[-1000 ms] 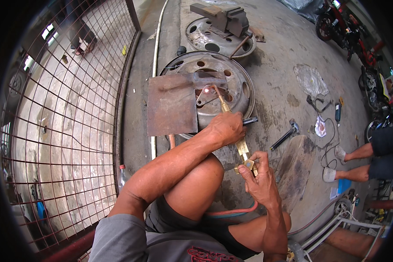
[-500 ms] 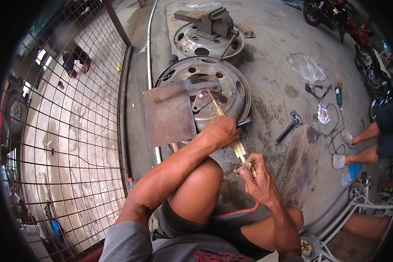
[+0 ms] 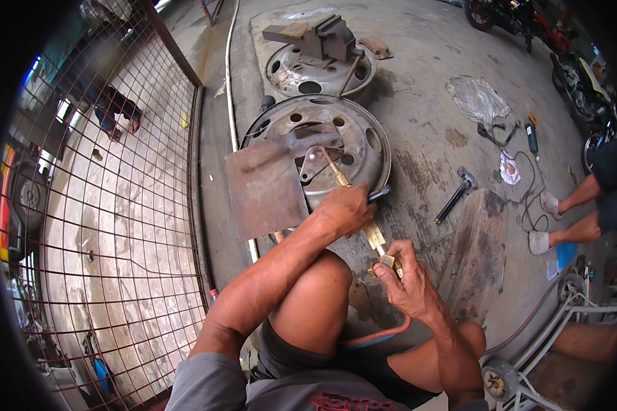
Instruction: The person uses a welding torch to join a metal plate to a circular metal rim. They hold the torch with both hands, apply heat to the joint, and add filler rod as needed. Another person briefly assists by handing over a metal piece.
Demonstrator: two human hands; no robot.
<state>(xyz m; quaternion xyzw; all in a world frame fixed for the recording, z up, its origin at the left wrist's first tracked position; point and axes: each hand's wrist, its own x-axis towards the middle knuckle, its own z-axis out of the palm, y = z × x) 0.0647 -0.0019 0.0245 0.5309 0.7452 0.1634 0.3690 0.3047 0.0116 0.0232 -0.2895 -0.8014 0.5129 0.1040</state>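
Note:
My left hand (image 3: 347, 209) is wrapped round the brass body of a gas torch (image 3: 374, 236). A short dark rod (image 3: 378, 194) sticks out beside its knuckles; I cannot tell what it belongs to. At the torch's rear end, my right hand (image 3: 408, 282) pinches a brass valve knob (image 3: 388, 261) between thumb and fingers. The thin torch tip points at a small metal bracket (image 3: 313, 168) with a hole, where a bright spot shows. That bracket lies over a steel wheel rim (image 3: 384, 154), beside a rusty square metal plate (image 3: 267, 192).
A bench vise (image 3: 322, 38) rests on a second rim (image 3: 288, 75). Right of me lie a hammer (image 3: 454, 197), a scorched board (image 3: 476, 253) and cables. A red hose (image 3: 384, 335) runs by my legs. Wire-mesh fence (image 3: 123, 205) stands left; another person's feet (image 3: 545, 222) are right.
The whole view has tilted and shifted slightly. Both hands keep their grip on the torch, its tip still at the bracket.

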